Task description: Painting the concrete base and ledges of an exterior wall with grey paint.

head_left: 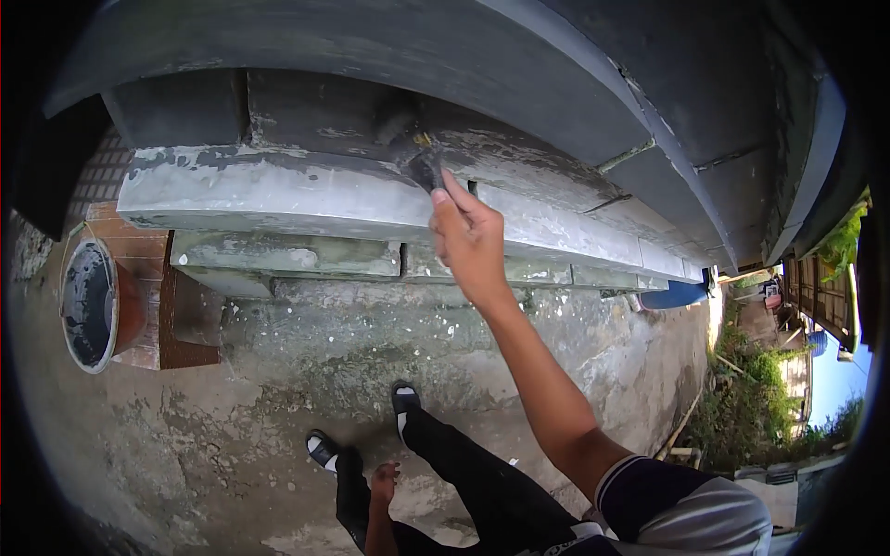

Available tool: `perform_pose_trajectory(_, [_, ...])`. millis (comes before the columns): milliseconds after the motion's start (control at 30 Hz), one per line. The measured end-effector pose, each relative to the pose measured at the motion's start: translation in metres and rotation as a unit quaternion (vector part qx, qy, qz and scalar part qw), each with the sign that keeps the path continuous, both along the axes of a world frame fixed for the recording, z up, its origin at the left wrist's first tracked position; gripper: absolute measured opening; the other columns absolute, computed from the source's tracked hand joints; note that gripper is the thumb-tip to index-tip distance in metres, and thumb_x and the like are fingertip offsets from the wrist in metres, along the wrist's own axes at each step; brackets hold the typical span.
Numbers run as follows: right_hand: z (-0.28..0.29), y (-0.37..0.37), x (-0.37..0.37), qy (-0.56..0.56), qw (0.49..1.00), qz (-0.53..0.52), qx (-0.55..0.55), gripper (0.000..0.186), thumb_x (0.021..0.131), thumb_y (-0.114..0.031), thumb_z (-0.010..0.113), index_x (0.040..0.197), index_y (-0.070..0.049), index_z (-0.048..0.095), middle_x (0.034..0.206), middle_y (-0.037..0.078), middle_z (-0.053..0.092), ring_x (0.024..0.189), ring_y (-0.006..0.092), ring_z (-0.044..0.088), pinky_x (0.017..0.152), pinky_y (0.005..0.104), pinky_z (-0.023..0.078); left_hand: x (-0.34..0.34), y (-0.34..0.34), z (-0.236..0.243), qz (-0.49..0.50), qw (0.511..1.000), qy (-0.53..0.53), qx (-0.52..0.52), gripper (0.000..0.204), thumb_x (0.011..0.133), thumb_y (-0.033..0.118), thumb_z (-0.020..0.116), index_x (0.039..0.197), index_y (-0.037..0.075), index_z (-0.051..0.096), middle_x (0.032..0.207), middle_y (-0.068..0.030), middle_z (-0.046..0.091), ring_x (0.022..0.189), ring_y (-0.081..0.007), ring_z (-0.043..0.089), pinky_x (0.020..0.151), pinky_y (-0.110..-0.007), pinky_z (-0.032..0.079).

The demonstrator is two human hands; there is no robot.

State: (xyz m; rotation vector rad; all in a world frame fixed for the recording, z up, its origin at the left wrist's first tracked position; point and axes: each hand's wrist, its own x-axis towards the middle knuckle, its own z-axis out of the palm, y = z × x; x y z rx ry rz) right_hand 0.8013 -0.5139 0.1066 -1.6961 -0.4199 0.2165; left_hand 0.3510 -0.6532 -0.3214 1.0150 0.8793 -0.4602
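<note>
– How far along is the work in the head view?
– Partway, by the look of it: dark grey covers much of the riser (315, 116), patchy toward the right, while the ledge (343, 190) below is mostly pale and apparently left to coat

– And the brush (426, 171)?
– Just beyond the right hand (473, 233), fingers closed round its handle, blurred bristles seemingly against the riser

– The left hand (384, 484)?
– Low beside the legs (464, 463), loosely curled, nothing visible in it; 1 bucket (131, 301) of dark grey liquid stands far left
</note>
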Motion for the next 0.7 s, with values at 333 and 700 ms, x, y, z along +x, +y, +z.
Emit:
perform_pose_trajectory(333, [0.0, -0.229, 0.055, -0.162, 0.853, -0.49, -0.082, 0.048, 0.099, -0.014, 0.05, 0.144, 0.0, 0.041, 0.067, -0.004, 0.039, 0.05, 0.0054, 0.032, 0.044, 0.0251, 0.029, -0.033, 0.042, 0.111, 0.172, 0.984, -0.024, -0.039, 0.048, 0.1, 0.049, 0.046, 0.098, 0.006, 0.066, 0.113, -0.0078, 0.066, 0.095, -0.0204, 0.066, 0.07, -0.033, 0.052])
perform_pose_trajectory(700, [-0.013, 0.107, -0.045, -0.417, 0.866, -0.247, -0.123, 0.048, 0.098, -0.012, 0.051, 0.144, 0.0, 0.041, 0.062, 0.002, 0.041, 0.056, 0.0109, 0.037, 0.052, 0.0306, 0.036, -0.064, 0.032, 0.151, 0.16, 0.981, -0.012, -0.105, 0.049, 0.102, 0.047, 0.04, 0.071, 0.01, 0.046, 0.128, -0.0129, 0.062, 0.109, -0.0252, 0.063, 0.08, -0.037, 0.049])
